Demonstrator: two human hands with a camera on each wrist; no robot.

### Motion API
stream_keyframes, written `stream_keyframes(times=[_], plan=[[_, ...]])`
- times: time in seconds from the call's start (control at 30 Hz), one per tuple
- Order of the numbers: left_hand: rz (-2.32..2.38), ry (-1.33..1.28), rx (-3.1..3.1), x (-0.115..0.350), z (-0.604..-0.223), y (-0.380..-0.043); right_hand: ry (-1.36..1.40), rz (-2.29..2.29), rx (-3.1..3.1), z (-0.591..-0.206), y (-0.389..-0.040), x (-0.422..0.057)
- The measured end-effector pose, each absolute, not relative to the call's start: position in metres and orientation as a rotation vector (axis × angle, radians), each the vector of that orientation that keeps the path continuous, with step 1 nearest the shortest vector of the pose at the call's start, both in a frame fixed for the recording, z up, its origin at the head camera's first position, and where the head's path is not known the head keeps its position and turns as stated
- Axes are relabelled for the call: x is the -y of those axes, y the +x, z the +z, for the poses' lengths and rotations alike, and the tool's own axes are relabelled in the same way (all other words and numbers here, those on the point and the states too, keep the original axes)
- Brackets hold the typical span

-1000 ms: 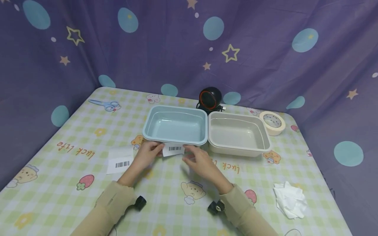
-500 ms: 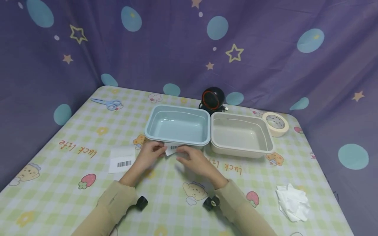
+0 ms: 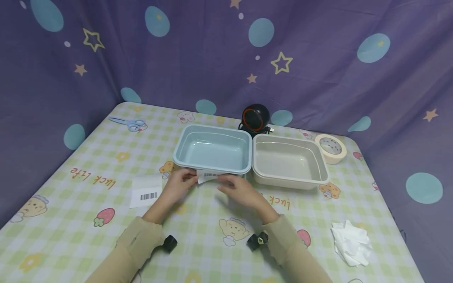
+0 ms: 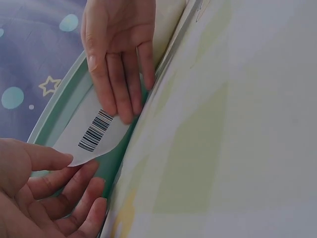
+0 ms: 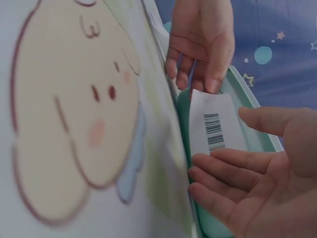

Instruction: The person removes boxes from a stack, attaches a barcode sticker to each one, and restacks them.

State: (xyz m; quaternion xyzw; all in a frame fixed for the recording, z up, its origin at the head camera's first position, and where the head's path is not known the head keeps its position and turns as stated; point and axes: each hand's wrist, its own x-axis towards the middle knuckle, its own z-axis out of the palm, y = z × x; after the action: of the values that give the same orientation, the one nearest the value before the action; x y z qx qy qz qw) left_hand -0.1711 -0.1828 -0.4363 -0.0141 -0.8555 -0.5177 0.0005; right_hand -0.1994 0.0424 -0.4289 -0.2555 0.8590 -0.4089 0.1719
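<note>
A white barcode label lies against the front wall of the light blue plastic tub, one corner curling away from it. My left hand pinches that corner between thumb and fingertips, as the left wrist view shows. With fingers nearly straight, my right hand touches the label's other end; in the right wrist view its fingertips lie over the barcode's edge and the thumb stands apart. Another barcode label on white backing paper rests on the table, left of my left hand.
A beige tub stands right beside the blue one. Behind them is a black round device with a cable. Blue scissors lie back left, a roll of masking tape back right, and crumpled white paper front right.
My right hand slid left along the label, then back a little to the right. My left hand kept its hold on the corner. The head view shifted slightly.
</note>
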Motion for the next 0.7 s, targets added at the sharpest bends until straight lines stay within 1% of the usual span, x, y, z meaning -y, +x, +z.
stream_keyframes(times=[0.23, 0.47, 0.7], plan=[[-1.616, -0.008, 2.709, 0.183, -0.437, -0.172, -0.674, -1.112, -2.506, -0.421, -0.198, -0.047], [-1.614, -0.032, 2.697, 0.185, -0.439, -0.173, -0.817, -1.103, -2.435, -0.420, -0.199, -0.029], [-1.587, -0.034, 2.689, 0.186, -0.443, -0.175, -0.808, -1.179, -2.385, -0.426, -0.206, -0.022]])
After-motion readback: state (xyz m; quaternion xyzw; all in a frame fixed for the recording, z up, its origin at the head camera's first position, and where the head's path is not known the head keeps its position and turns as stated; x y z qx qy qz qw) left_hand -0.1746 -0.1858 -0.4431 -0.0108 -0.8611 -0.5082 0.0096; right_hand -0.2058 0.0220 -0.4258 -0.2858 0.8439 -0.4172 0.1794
